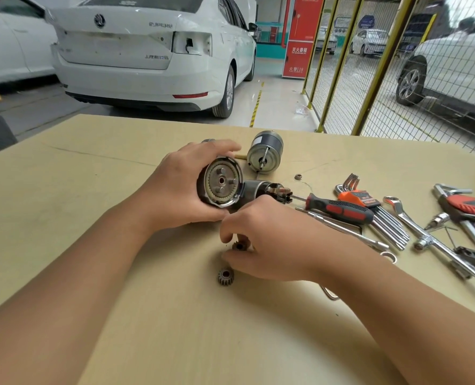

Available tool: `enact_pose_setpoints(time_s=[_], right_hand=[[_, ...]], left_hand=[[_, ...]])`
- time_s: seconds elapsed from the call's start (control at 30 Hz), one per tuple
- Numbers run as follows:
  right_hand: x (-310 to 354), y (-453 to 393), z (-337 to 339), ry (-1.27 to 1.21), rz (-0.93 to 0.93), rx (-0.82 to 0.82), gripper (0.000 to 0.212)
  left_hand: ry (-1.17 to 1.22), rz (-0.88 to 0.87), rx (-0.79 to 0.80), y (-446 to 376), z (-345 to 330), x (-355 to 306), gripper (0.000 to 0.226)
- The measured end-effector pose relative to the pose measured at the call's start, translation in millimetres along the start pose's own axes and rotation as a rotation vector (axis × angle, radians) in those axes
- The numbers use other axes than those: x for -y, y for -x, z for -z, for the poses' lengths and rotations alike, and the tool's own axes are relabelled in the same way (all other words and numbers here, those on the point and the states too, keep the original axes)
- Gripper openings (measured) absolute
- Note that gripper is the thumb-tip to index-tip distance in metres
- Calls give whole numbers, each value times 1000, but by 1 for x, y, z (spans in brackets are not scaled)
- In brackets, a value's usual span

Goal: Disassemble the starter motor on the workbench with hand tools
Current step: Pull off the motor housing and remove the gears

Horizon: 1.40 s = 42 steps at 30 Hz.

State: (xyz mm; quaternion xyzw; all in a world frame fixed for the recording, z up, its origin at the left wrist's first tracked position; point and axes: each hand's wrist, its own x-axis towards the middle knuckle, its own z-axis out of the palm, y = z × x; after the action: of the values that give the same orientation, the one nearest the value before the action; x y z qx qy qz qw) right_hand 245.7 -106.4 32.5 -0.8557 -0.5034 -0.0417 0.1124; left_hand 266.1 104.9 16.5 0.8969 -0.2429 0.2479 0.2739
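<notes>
Starter motor housing gripped by left hand; right hand pinches gear.

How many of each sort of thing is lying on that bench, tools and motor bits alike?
Small loose gears: 2, one lying free, one pinched by the right hand at
Motor bodies: 2, the geared housing held by the left hand, and the can behind
Hex key sets: 2
Screwdrivers: 1
Loose nuts: 1
Total: 8
</notes>
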Motion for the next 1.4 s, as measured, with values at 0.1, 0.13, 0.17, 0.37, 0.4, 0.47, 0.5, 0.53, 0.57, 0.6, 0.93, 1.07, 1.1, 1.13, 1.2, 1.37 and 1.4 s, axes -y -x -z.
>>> enact_pose_setpoints(time_s=[0.1,0.13,0.17,0.37,0.4,0.47,0.5,0.53,0.57,0.6,0.93,1.07,1.1,1.13,1.2,1.37,1.4], right_hand=[[0,0,-1,-14,7,-25,21],[1,0,-1,-19,12,-32,22],[2,1,-1,-26,24,-41,21],[-7,1,13,-30,-75,-472,13],[-14,3,17,-46,-150,-570,13],[-27,6,23,-71,-291,-638,19],[-33,8,24,-80,-347,-596,25],[-38,10,23,-88,-388,-524,32],[-42,11,22,-92,-419,-444,39],[-44,11,19,-90,-446,-372,42],[-41,3,1,-196,-528,-230,64],[-31,0,-10,-253,-539,-296,65],[-30,0,-12,-279,-550,-332,62],[-28,0,-15,-309,-567,-366,59],[-24,-1,-20,-326,-595,-384,58],[-12,-6,-35,-237,-493,-392,52],[-12,-7,-35,-234,-478,-389,52]], left_hand=[[80,23,8,2,2,0,110],[94,18,7,3,3,0,109],[99,4,1,4,4,-1,105],[-65,-120,-19,1,6,-11,86],[-81,-92,-25,1,8,-12,88],[-59,-24,-64,2,12,-11,87],[-31,23,-81,3,14,-10,86],[-5,84,-79,3,14,-9,86],[16,157,-55,3,15,-9,88],[31,228,-13,3,14,-8,91],[124,535,16,2,19,9,74],[306,672,46,4,25,6,76],[334,711,41,5,27,5,75],[380,751,30,5,28,3,70],[528,849,3,3,28,-3,71],[604,996,31,-8,11,-12,71],[637,997,32,-9,9,-13,64]])
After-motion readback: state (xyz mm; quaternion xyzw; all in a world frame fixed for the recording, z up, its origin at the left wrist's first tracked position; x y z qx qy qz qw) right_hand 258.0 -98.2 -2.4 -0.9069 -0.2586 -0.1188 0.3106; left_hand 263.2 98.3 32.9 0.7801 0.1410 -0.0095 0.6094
